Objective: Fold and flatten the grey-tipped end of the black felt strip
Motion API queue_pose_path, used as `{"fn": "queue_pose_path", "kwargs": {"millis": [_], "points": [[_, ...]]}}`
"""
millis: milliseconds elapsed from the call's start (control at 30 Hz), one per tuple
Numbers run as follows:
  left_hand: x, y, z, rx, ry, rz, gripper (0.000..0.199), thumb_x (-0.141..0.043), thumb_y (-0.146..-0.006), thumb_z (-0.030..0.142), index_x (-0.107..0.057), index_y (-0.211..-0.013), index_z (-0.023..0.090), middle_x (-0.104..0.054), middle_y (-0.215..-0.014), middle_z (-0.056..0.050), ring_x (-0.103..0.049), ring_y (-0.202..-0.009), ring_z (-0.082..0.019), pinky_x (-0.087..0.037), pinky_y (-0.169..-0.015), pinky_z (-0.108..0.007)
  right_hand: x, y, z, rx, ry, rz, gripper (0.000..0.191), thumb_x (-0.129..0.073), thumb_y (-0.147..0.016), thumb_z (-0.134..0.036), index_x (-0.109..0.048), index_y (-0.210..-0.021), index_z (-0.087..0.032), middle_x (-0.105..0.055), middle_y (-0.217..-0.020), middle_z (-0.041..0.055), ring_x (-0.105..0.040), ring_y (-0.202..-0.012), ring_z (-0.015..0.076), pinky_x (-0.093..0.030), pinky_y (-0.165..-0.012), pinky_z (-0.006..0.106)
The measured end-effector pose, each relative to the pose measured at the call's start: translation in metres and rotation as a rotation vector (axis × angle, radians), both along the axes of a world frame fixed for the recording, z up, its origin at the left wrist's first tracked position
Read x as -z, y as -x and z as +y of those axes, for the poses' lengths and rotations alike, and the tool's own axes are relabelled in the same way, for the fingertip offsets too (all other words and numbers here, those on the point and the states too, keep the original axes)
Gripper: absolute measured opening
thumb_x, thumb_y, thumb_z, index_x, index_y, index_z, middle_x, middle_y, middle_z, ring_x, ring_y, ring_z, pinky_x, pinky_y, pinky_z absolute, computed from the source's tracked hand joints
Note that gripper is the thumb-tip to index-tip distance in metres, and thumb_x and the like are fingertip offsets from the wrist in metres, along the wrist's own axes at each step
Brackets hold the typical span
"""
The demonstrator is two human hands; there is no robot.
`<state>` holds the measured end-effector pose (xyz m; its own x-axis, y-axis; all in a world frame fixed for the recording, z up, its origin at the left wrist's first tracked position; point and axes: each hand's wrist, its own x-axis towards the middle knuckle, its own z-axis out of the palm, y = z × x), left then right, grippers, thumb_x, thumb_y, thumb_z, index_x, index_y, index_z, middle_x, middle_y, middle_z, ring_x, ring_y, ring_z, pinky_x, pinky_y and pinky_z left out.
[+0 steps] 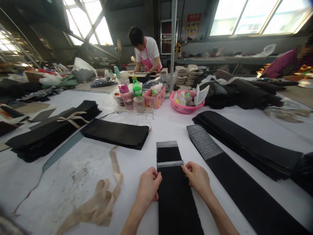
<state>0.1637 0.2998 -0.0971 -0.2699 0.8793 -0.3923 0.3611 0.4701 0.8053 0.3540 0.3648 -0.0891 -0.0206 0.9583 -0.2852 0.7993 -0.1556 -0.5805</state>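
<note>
A black strip [177, 199] with grey bands near its far end lies lengthwise on the white table. My left hand [148, 184] pinches its left edge, fingers closed. On the other side, my right hand [196, 176] has thumb and forefinger closed on the right edge, just by the nearer grey band. Beyond that band a short black section ends in a second grey band. To the right lies a longer black strip [234, 176] with a grey quilted-looking end, touched by neither hand.
Black stacks [116, 132] lie left; another stack [244, 140] lies right. Beige ribbon [102, 199] curls at front left. Bottles, a pink box [155, 98] and a pink basket [187, 104] stand beyond, before a metal pole [173, 49]. A person [148, 54] works behind; another is far right.
</note>
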Motion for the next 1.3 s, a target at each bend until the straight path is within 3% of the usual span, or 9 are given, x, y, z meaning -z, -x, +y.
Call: {"fn": "queue_pose_path", "kwargs": {"millis": [567, 867, 1300], "points": [[0.0015, -0.0011, -0.0006, 0.031, 0.002, 0.112, 0.024, -0.041, -0.089, 0.034, -0.041, -0.068, 0.022, -0.046, -0.041, 0.008, -0.05, -0.025, -0.012, -0.022, -0.023, -0.016, -0.0019, 0.0017, 0.001, -0.007, -0.006, -0.037, 0.029, -0.05, -0.086, -0.041, -0.057, -0.066, -0.023, -0.065, -0.059, -0.0062, -0.057, -0.045, 0.0104, -0.034, -0.053, 0.024], [-0.0052, -0.0044, -0.0042, 0.028, -0.046, 0.191, 0.023, -0.043, -0.089, 0.032, -0.04, -0.069, 0.022, -0.047, -0.044, 0.009, -0.048, -0.025, -0.01, -0.022, -0.024, -0.016, -0.0046, 0.0024, -0.0015, -0.012, -0.022, -0.051, 0.029, -0.05, -0.086, -0.043, -0.057, -0.067, -0.023, -0.064, -0.058, -0.0073, -0.055, -0.044, 0.0095, -0.034, -0.053, 0.024], [-0.0013, -0.0026, -0.0067, 0.042, -0.064, 0.18, 0.024, -0.04, -0.092, 0.034, -0.042, -0.071, 0.022, -0.043, -0.04, 0.009, -0.048, -0.026, -0.011, -0.021, -0.027, -0.017, -0.006, 0.0024, -0.0019, -0.027, -0.019, -0.088, 0.029, -0.049, -0.087, -0.042, -0.056, -0.067, -0.023, -0.064, -0.058, -0.0064, -0.056, -0.046, 0.0107, -0.031, -0.053, 0.025]]}}
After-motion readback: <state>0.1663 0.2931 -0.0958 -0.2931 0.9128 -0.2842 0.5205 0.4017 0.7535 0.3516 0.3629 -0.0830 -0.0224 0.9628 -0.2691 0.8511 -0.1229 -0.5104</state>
